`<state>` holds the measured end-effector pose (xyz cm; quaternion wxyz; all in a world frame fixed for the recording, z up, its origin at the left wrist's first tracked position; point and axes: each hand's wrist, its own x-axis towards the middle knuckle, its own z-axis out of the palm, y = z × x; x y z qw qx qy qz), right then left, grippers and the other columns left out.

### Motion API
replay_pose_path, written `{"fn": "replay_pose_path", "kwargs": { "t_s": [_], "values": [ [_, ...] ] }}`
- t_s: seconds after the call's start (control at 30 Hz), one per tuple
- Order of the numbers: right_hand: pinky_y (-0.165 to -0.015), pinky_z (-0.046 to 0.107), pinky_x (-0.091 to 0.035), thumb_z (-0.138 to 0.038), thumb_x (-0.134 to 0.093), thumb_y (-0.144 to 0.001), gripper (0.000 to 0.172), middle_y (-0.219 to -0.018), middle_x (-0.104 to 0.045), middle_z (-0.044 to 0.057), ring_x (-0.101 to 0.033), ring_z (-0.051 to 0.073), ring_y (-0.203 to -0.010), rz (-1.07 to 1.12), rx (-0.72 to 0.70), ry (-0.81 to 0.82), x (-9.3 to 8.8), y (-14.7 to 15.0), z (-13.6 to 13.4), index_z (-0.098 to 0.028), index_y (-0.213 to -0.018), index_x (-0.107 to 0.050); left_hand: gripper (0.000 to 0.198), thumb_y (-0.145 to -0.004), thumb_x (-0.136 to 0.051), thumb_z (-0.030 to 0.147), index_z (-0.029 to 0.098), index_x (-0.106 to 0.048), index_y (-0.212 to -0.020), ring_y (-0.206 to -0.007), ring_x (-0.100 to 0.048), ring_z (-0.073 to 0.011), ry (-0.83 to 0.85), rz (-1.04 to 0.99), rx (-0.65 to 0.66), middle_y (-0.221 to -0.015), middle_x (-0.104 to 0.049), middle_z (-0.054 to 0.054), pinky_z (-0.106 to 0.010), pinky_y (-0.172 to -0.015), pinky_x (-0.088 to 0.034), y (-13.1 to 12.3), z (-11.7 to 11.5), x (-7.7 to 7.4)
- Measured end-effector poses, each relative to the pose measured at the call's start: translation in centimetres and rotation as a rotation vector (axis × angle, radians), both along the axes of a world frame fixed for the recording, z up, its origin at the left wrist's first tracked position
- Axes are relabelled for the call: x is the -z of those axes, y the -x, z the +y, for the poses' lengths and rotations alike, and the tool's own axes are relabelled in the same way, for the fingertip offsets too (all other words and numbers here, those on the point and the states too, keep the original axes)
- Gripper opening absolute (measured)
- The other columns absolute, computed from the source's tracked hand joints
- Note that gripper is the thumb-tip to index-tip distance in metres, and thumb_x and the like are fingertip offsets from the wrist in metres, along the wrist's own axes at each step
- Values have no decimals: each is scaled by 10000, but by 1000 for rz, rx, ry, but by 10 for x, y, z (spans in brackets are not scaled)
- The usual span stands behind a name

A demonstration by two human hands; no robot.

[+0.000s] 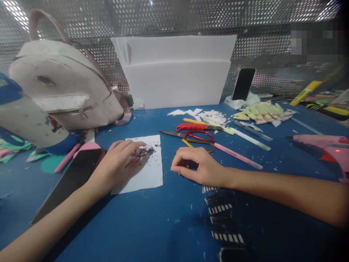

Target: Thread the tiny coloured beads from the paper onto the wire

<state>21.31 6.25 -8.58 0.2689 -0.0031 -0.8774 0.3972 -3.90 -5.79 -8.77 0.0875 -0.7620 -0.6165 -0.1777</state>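
Seemingly gathering bits (149,150) from paper (154,175) with left hand (116,159) loosely curled, right hand (205,165) nearly pinched; cannot tell either's hold. Likely calls for delicate picking.

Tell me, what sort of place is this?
Probably a craft table: there are scissors, a pink glue gun, and white paper with tiny colorful bits on it.

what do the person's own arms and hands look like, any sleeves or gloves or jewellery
The left forearm and right forearm show no sleeve, watch or bracelet. The left hand and right hand are gloveless, with no rings visible.
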Motion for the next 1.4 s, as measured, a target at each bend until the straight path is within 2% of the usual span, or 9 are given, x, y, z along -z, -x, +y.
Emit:
{"fn": "replay_pose_path", "kwargs": {
  "t_s": [0.13, 0.4, 0.6, 0.83, 0.9, 1.03, 1.2, 1.4],
  "values": [
    [-612, 228, -427, -188, -579, -902, 87, -754, -579, 5, -515, 97, -685, -15, 1, -1, 1, -1, 0, -151, -829, -607, 274, -892, -473, 105, 177, -531, -1150, -843, -587, -206, -11, -6, -5, -860, -623, -38, -380, -864, -408, 1, -1, -1],
    [-607, 227, -428, -190, -576, -904, 86, -754, -579, 1, -517, 94, -681, -13, -4, 4, 1, 0, 1, -154, -830, -603, 190, -912, -475, 123, 199, -533, -1077, -831, -614, -203, -22, 8, -22, -970, -675, -52, -378, -861, -407, 3, -2, 0],
    [-622, 229, -432, -189, -578, -904, 92, -762, -582, 4, -520, 92, -688, -16, -3, 3, 1, 0, 0, -149, -825, -603, 253, -901, -484, 109, 193, -515, -1138, -819, -607, -197, -26, 2, -13, -885, -660, -28, -380, -874, -405, 2, -3, -2],
    [-626, 230, -435, -180, -580, -900, 81, -757, -583, 2, -520, 95, -688, -13, -7, 6, 1, 0, 0, -155, -827, -603, 223, -915, -467, 136, 202, -518, -1122, -804, -617, -202, -26, 11, -28, -876, -667, -22, -383, -862, -412, 1, -3, -2],
    [-617, 231, -434, -181, -576, -902, 81, -759, -583, 3, -521, 96, -684, -16, -4, 5, 2, 0, 0, -156, -830, -605, 206, -921, -458, 159, 217, -529, -1105, -807, -623, -207, -39, 11, -58, -881, -673, -18, -387, -866, -413, 2, -4, -4],
    [-604, 227, -432, -185, -576, -903, 82, -755, -581, 2, -520, 95, -678, -23, -1, 7, 1, 0, 0, -157, -831, -606, 184, -902, -495, 198, 245, -557, -1068, -857, -642, -216, -86, -20, -200, -883, -693, -9, -378, -889, -414, 4, -7, -12],
    [-608, 224, -430, -182, -577, -902, 83, -755, -579, 2, -520, 91, -684, -24, 1, 7, 1, 0, 0, -151, -831, -604, 200, -858, -553, 203, 267, -587, -1045, -830, -635, -231, -89, -24, -323, -834, -707, 3, -370, -799, -438, 11, -8, -16],
    [-609, 231, -434, -199, -566, -909, 94, -755, -580, 4, -518, 96, -681, -24, -2, -1, 1, 0, 0, -159, -831, -600, 192, -844, -531, 181, 255, -578, -1014, -787, -647, -215, -53, -8, -296, -820, -705, 1, -382, -804, -447, 14, -6, -13]
  ]
}}
